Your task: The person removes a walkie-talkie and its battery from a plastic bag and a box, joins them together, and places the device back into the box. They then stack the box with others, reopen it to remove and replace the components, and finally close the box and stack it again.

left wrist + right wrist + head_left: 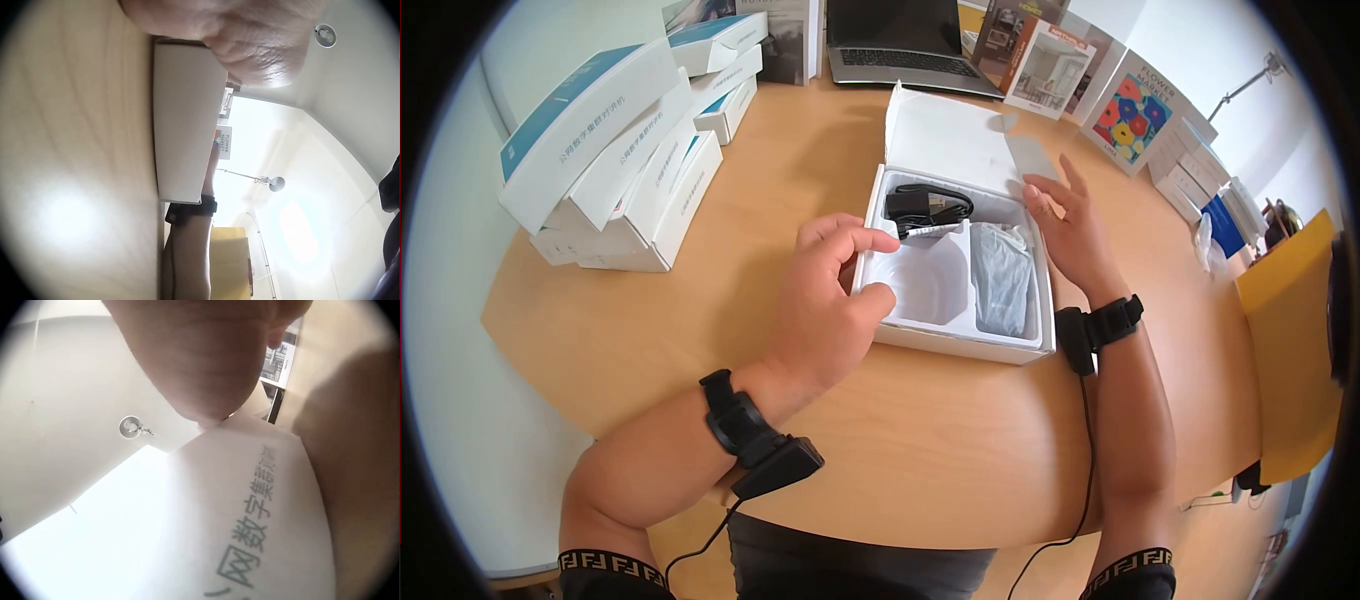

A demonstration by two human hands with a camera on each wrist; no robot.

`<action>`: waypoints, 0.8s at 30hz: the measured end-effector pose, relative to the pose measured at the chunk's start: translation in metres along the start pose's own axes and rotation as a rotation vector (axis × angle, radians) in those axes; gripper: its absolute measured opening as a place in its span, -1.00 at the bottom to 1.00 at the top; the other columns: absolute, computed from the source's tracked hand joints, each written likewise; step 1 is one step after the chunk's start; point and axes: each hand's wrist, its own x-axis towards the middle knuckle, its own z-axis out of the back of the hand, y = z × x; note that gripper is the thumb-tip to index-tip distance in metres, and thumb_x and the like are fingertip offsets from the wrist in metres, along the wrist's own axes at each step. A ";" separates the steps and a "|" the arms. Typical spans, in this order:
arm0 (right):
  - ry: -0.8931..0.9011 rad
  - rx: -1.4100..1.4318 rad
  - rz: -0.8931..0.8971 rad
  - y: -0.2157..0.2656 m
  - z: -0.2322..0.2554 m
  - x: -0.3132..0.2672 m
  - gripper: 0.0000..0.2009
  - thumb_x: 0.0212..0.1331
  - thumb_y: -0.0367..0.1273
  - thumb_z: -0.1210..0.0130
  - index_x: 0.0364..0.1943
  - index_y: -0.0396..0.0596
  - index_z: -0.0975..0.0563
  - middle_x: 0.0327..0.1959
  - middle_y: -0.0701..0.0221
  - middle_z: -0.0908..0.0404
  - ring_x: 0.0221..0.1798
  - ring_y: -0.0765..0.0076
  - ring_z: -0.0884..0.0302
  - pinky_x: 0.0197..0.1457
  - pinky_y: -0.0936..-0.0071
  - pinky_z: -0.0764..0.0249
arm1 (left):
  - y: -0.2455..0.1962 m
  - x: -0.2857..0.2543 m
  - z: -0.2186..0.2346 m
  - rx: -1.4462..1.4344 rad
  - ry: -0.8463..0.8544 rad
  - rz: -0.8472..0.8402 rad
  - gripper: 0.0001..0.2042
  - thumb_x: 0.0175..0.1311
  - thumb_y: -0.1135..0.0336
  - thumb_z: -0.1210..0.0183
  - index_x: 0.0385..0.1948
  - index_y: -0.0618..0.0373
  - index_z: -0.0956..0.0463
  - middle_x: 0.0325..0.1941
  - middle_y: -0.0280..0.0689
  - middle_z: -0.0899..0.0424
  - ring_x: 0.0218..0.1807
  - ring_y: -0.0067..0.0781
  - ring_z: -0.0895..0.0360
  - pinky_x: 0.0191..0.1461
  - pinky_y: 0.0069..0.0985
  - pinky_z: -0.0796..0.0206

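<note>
Left hand (828,298), right hand (1077,232) — loose, empty — flank a carton (962,344) lettered “网数字集群”, behind the near edge of the tabletop (920,450).

Wooden table (960,430) spreading across the middle, pale wall (580,40) rising at left, jointed lamp (1272,64) leaning at far right, bright light (297,231) glowing

On the desk (960,430) we count one open box (960,345), one coiled cable (945,213), one plastic-wrapped item (1002,285), one laptop (905,66) and, at left, several stacked boxes (600,150); overlap prevents our exact count. We count two wrist cameras (782,465).
</note>
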 end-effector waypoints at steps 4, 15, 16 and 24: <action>-0.161 -0.128 0.197 0.027 0.026 0.001 -0.70 0.35 -0.20 -0.21 -0.02 -0.09 -0.69 0.11 0.19 -0.67 0.33 0.01 -0.47 0.28 0.20 -0.45 | 0.007 -0.002 -0.004 0.104 -0.103 -0.248 -0.68 0.08 0.42 -0.26 -0.06 0.09 -0.60 0.27 -0.20 -0.27 0.34 -0.22 -0.28 0.40 -0.33 -0.13; 0.466 0.005 0.155 0.073 0.053 -0.009 -0.75 0.22 -0.29 -0.26 -0.12 -0.15 -0.71 -0.27 0.13 -0.74 -0.25 0.03 -0.67 -0.11 0.28 -0.56 | -0.002 -0.003 -0.003 0.345 0.188 -0.425 -0.70 -0.06 0.27 -0.52 -0.25 -0.05 -0.68 0.30 -0.15 -0.34 0.46 0.10 -0.20 0.44 -0.11 -0.15; 0.468 0.011 0.141 0.072 0.051 -0.009 -0.75 0.22 -0.29 -0.26 -0.12 -0.15 -0.71 -0.27 0.13 -0.74 -0.25 0.03 -0.67 -0.11 0.28 -0.56 | -0.003 -0.003 -0.004 0.346 0.202 -0.418 -0.70 -0.06 0.27 -0.52 -0.25 -0.05 -0.68 0.30 -0.15 -0.34 0.46 0.10 -0.20 0.44 -0.11 -0.15; 0.401 -0.068 0.296 0.068 0.040 -0.010 -0.70 0.21 -0.18 -0.22 -0.19 -0.14 -0.72 -0.34 0.14 -0.73 -0.31 0.01 -0.67 -0.16 0.24 -0.56 | 0.000 -0.002 -0.006 0.548 0.125 -0.483 -0.77 -0.01 0.23 -0.53 -0.36 0.05 -0.72 0.09 -0.24 -0.51 0.41 0.01 -0.32 0.32 -0.18 -0.30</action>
